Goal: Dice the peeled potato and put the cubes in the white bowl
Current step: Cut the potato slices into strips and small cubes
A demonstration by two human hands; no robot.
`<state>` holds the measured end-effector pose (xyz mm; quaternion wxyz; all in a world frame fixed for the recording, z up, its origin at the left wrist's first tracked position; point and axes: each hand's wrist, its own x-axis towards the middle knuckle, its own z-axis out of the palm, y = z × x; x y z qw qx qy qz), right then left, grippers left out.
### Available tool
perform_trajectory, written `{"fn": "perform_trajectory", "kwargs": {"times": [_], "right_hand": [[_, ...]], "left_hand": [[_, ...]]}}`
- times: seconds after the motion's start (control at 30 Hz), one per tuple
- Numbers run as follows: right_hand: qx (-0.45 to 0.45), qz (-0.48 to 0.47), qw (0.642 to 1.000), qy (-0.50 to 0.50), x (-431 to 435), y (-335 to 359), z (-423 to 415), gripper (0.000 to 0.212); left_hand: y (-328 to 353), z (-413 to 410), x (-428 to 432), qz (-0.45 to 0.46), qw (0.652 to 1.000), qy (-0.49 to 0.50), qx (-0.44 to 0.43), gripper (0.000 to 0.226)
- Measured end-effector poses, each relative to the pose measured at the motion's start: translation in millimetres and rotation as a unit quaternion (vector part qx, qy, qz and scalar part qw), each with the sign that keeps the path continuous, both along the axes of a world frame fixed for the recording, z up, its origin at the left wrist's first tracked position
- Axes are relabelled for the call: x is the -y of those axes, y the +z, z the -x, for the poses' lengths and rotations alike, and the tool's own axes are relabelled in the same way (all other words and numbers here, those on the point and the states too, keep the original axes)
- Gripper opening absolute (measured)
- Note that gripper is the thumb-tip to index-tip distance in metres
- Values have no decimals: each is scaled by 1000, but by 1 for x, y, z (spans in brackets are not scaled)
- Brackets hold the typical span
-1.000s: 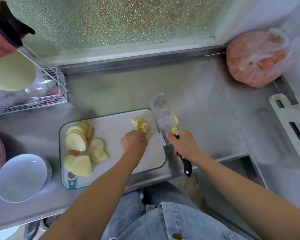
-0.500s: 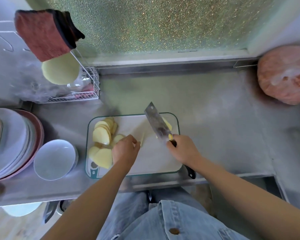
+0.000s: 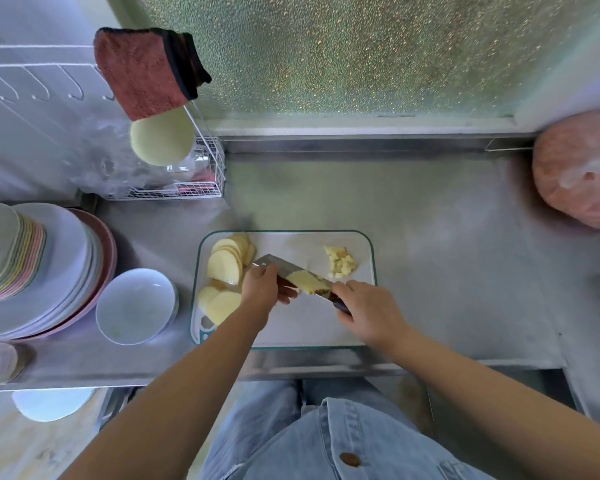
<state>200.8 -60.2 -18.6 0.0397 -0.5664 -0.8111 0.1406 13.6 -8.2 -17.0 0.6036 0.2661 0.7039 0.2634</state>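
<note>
One white bowl (image 3: 136, 304) sits on the surface just left of the cutting board (image 3: 309, 330). Potato slices (image 3: 224, 266) lie on the board's left part. Over its middle, the left grip (image 3: 262, 291) pinches the cleaver (image 3: 274, 263), which carries a potato piece (image 3: 307, 282). Diced cubes (image 3: 340, 261) lie at its far right, and the right grip (image 3: 368, 310) clenches the handle (image 3: 341, 307).

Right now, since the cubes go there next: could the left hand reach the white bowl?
Probably yes. The bowl sits just left of the board, on the left hand's side; only low potato slices lie between, though that hand is busy at the knife.
</note>
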Motion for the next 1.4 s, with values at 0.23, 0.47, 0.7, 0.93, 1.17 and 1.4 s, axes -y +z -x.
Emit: {"fn": "perform_trajectory", "kwargs": {"times": [0.23, 0.47, 0.7, 0.93, 1.17, 1.4], "right_hand": [[-142, 77, 978, -133, -13, 10, 18, 60], [-22, 188, 979, -68, -33, 11, 69, 61], [43, 200, 975, -89, -42, 7, 88, 40], [37, 197, 976, -90, -41, 1, 93, 35], [-76, 256, 962, -50, -36, 4, 70, 21], [-91, 269, 958, -40, -39, -3, 71, 26]], "left_hand": [[2, 7, 4, -8, 998, 45, -39, 29], [0, 11, 2, -24, 995, 23, -98, 37], [5, 12, 0, -25, 991, -17, -127, 34], [6, 12, -4, -23, 984, -54, -167, 30], [6, 22, -8, -27, 986, -50, -154, 25], [4, 26, -8, -26, 987, -43, -152, 27]]}}
